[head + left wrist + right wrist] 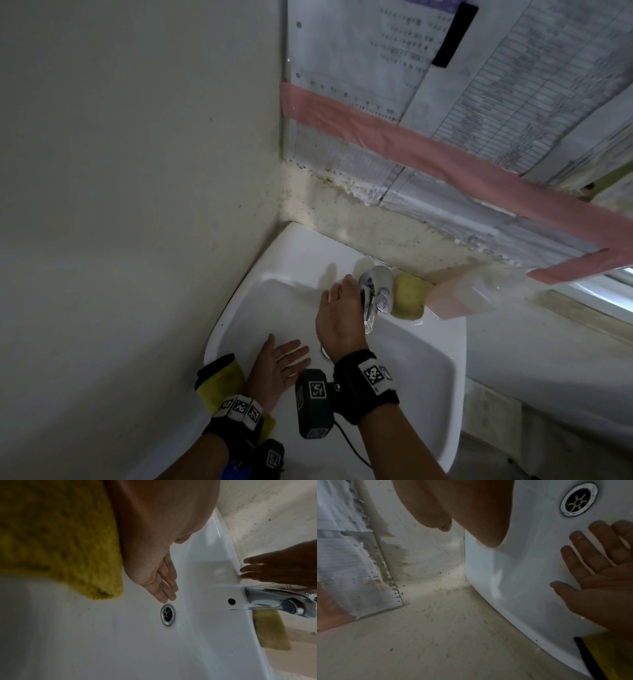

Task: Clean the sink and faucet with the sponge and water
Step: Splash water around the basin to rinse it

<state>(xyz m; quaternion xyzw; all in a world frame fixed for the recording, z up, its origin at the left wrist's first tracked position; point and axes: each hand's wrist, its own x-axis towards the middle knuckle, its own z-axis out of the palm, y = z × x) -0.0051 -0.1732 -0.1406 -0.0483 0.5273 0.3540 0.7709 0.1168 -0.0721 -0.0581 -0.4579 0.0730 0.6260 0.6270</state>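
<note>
A white sink (428,359) sits in the wall corner, with a chrome faucet (371,294) on its back ledge. A yellow sponge (409,296) lies on the ledge just right of the faucet, touched by neither hand. My right hand (337,305) is flat with straight fingers, its edge against the faucet's left side. My left hand (284,359) is open over the basin and holds nothing. In the left wrist view its fingertips (164,589) hover just short of the drain (168,614). A second yellow pad (219,380) with a black edge lies on the sink's left rim by my left wrist.
Walls close in the sink at the left and the back. Taped paper sheets and a pink tape strip (445,150) hang above the faucet. A pink-taped plastic cover (459,298) lies right of the sponge. An overflow hole (231,601) sits below the faucet.
</note>
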